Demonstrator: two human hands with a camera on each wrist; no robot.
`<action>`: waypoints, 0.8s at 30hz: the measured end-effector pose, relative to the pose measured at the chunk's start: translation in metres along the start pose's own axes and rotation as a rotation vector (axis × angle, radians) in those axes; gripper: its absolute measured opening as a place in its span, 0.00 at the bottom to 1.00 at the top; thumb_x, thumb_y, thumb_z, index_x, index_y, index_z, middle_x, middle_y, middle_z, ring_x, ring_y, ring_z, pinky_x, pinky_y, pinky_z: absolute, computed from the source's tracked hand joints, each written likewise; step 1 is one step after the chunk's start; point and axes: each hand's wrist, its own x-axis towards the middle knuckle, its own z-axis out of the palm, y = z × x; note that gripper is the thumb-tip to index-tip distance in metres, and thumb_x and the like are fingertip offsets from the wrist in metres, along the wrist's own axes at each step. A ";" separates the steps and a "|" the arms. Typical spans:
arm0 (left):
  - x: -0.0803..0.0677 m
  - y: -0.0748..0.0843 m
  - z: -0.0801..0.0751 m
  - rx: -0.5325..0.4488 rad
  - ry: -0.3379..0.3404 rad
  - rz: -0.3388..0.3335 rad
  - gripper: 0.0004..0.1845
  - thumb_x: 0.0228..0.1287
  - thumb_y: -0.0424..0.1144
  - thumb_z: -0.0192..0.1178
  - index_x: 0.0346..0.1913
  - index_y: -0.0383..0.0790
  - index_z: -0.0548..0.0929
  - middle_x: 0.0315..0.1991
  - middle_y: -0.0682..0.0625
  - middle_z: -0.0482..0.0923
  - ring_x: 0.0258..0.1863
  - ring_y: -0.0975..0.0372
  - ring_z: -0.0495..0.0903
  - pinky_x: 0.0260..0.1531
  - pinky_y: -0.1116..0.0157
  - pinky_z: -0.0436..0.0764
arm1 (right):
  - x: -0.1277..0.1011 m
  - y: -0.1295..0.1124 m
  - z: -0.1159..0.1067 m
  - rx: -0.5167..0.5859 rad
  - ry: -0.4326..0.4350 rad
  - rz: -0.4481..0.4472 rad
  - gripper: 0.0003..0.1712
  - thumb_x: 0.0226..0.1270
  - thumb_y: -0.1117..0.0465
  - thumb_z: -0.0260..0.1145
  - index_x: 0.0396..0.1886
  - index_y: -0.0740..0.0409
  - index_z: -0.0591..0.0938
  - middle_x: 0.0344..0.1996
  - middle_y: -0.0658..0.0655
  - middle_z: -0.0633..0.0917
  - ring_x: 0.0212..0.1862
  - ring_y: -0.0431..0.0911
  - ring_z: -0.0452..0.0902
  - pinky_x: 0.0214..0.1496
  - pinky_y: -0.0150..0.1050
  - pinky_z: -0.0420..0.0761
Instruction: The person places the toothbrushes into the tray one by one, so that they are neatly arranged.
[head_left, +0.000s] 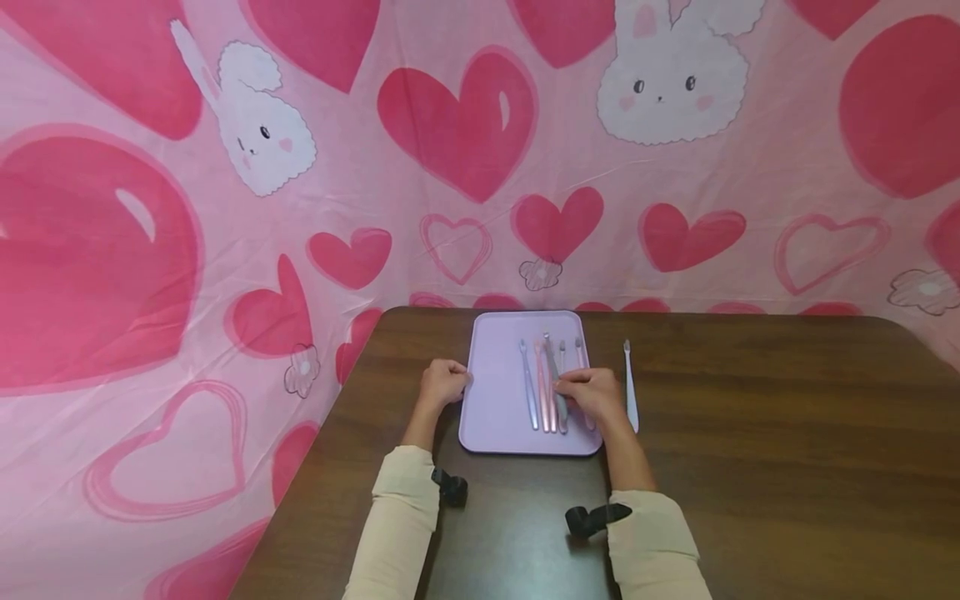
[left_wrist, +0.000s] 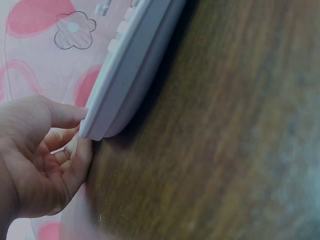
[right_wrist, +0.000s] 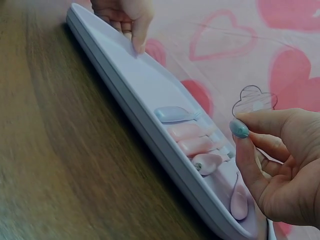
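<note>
A lilac tray (head_left: 495, 417) lies on the table, with several toothbrushes side by side on its right half. My left hand (head_left: 446, 382) pinches the tray's left rim between thumb and fingers; the left wrist view shows this hand (left_wrist: 45, 160) at the rim. Between the thumb and fingertips of my right hand (head_left: 596, 393) is a grey-green toothbrush (head_left: 551, 358), held above the tray. Its rounded handle end (right_wrist: 240, 129) shows in the right wrist view. Below it lie a blue toothbrush (right_wrist: 175, 114) and pink toothbrushes (right_wrist: 195, 146). My right hand partly covers those furthest right.
A pale blue-white toothbrush (head_left: 631, 392) lies on the brown wooden table (head_left: 787, 433), right of the tray. A pink cloth (head_left: 465, 250) with hearts and rabbits hangs behind the table. Black wrist cameras (head_left: 452, 490) sit on both sleeves.
</note>
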 end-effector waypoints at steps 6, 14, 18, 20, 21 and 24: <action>0.000 0.000 0.000 -0.008 0.003 0.000 0.10 0.63 0.37 0.65 0.40 0.32 0.89 0.38 0.39 0.88 0.26 0.60 0.84 0.31 0.64 0.89 | 0.001 -0.001 0.007 0.029 -0.015 0.024 0.18 0.62 0.64 0.72 0.49 0.71 0.87 0.45 0.65 0.88 0.30 0.37 0.80 0.32 0.25 0.80; 0.001 0.000 0.000 -0.014 0.005 0.007 0.11 0.63 0.37 0.65 0.40 0.32 0.89 0.38 0.39 0.88 0.25 0.61 0.84 0.31 0.64 0.89 | 0.002 -0.003 0.015 -0.002 -0.031 0.026 0.18 0.62 0.62 0.72 0.49 0.68 0.87 0.45 0.64 0.88 0.29 0.38 0.78 0.30 0.26 0.78; 0.000 0.000 -0.001 -0.013 0.003 0.008 0.11 0.63 0.37 0.65 0.40 0.31 0.89 0.39 0.38 0.88 0.26 0.60 0.84 0.32 0.63 0.89 | 0.000 -0.003 0.020 -0.010 -0.053 -0.013 0.18 0.60 0.63 0.73 0.47 0.70 0.88 0.38 0.61 0.89 0.26 0.36 0.77 0.28 0.27 0.77; 0.000 0.000 -0.001 -0.015 0.000 0.005 0.11 0.63 0.37 0.65 0.40 0.31 0.89 0.39 0.38 0.87 0.27 0.59 0.85 0.32 0.63 0.90 | -0.001 -0.003 0.022 0.001 -0.061 -0.030 0.17 0.59 0.64 0.73 0.46 0.71 0.87 0.34 0.59 0.90 0.24 0.36 0.77 0.27 0.27 0.77; 0.000 0.000 -0.001 -0.016 -0.002 0.002 0.11 0.64 0.37 0.65 0.41 0.31 0.89 0.39 0.38 0.87 0.27 0.59 0.85 0.33 0.62 0.90 | -0.001 -0.003 0.024 0.004 -0.064 -0.037 0.18 0.59 0.64 0.73 0.46 0.71 0.87 0.31 0.57 0.89 0.23 0.35 0.77 0.27 0.27 0.77; 0.000 0.000 -0.001 -0.015 -0.004 -0.005 0.11 0.64 0.38 0.65 0.41 0.31 0.89 0.40 0.38 0.87 0.27 0.59 0.85 0.33 0.62 0.90 | -0.002 -0.004 0.027 0.009 -0.069 -0.044 0.18 0.59 0.64 0.73 0.46 0.72 0.87 0.23 0.51 0.86 0.20 0.34 0.74 0.22 0.27 0.74</action>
